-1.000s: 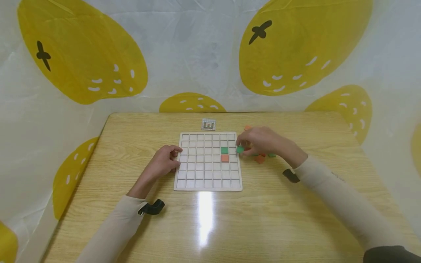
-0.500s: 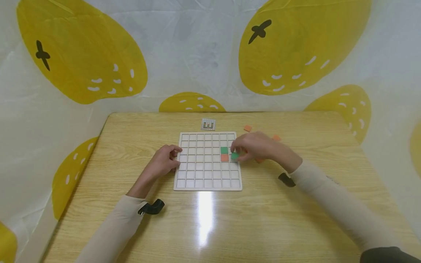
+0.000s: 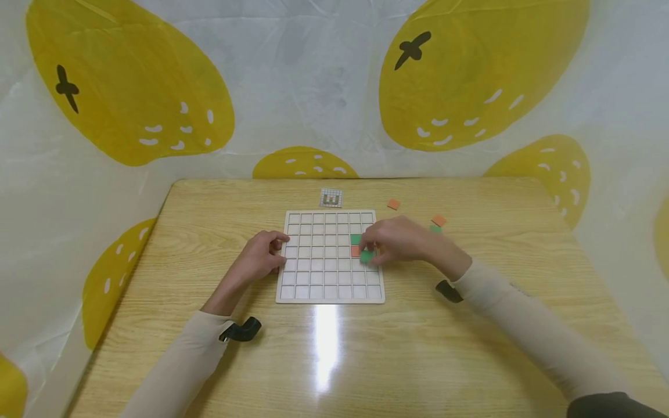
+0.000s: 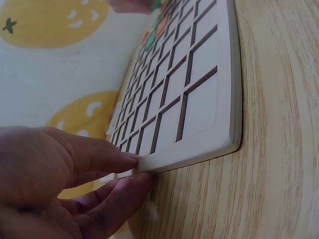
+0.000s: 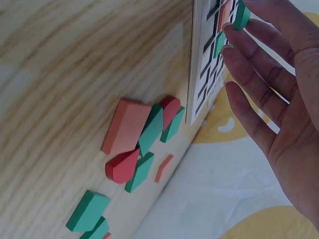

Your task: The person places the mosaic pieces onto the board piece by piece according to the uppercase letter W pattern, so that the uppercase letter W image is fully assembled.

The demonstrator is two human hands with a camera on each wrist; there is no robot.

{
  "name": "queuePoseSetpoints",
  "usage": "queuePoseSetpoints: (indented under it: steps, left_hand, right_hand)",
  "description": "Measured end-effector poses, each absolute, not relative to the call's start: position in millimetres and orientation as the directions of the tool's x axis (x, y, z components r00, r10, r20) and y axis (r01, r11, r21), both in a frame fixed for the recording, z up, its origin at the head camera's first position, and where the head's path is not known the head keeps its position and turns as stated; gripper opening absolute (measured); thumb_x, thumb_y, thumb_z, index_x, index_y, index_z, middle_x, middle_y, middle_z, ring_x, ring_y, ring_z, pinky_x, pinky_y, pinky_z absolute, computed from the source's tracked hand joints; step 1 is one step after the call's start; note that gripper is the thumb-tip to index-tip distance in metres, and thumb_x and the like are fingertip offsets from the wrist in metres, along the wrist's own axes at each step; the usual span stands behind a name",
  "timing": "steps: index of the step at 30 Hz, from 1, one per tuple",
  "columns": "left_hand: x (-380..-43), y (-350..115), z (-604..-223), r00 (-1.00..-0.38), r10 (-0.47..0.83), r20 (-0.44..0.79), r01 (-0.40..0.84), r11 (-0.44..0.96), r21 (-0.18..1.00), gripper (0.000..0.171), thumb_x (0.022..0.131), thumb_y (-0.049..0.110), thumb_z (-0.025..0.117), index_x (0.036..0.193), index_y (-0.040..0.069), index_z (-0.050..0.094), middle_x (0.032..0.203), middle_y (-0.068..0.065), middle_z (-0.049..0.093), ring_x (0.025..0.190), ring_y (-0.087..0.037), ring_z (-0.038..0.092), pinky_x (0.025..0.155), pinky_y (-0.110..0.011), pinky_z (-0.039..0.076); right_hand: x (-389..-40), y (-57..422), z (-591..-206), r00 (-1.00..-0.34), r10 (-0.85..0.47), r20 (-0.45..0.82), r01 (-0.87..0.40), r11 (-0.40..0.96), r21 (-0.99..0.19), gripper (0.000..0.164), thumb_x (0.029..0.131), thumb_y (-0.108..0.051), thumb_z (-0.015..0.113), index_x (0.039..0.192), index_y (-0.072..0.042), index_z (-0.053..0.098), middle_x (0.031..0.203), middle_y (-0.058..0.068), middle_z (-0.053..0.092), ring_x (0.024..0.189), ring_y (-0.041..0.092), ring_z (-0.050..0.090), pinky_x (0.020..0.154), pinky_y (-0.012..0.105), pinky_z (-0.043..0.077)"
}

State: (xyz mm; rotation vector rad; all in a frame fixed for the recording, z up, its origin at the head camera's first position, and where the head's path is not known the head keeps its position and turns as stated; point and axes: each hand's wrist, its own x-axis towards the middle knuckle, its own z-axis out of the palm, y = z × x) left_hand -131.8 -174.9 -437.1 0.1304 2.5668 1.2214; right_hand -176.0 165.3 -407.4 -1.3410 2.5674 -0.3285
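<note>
A white square grid board lies flat on the wooden table. At its left rim my left hand rests the thumb and a finger against the edge; the left wrist view shows these fingertips right at the rim. My right hand pinches a green square tile over the right part of the board, beside the orange tile there. That orange tile sits in a cell, with a green tile in the cell just beyond it. In the right wrist view the pinched green tile is partly cut off.
Several loose pieces lie right of the board, among them an orange tile, a red rounded piece and a green tile. A small card with a printed grid pattern lies beyond the board. A patterned cloth hangs behind the table.
My right hand has moved left and nearer with the green tile, from beside the board to over its right columns. Loose tiles to the right came into view. My left hand stays put.
</note>
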Motion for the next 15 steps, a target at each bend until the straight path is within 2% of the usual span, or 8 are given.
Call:
queuePoseSetpoints:
  steps: [9,15]
  left_hand:
    - [-131.1,-174.5,-436.6,-0.953,0.207,-0.220,-0.039,0.636,0.771,0.048,0.086,-0.008,0.067,0.133,-0.002,0.060,0.108,-0.018,0.050,0.084,-0.026,0.055,0.061,-0.030,0.053]
    - [-131.3,-173.5,-435.3,-0.954,0.197,-0.228,-0.049,0.645,0.762,0.048,0.086,-0.008,0.068,0.133,-0.001,0.060,0.109,-0.018,0.051,0.085,-0.026,0.055,0.062,-0.030,0.054]
  right_hand:
    - [-173.5,159.6,-409.9,-0.541,-0.833,-0.110,-0.778,0.547,-0.309,0.022,0.085,-0.027,0.079,0.107,-0.026,0.074,0.091,-0.012,0.068,0.083,0.010,0.063,0.063,0.024,0.047]
    - [-172.9,159.1,-413.1,-0.530,-0.844,-0.085,-0.788,0.527,-0.317,0.025,0.082,-0.022,0.079,0.106,-0.024,0.074,0.090,-0.013,0.069,0.081,0.008,0.063,0.062,0.024,0.047]
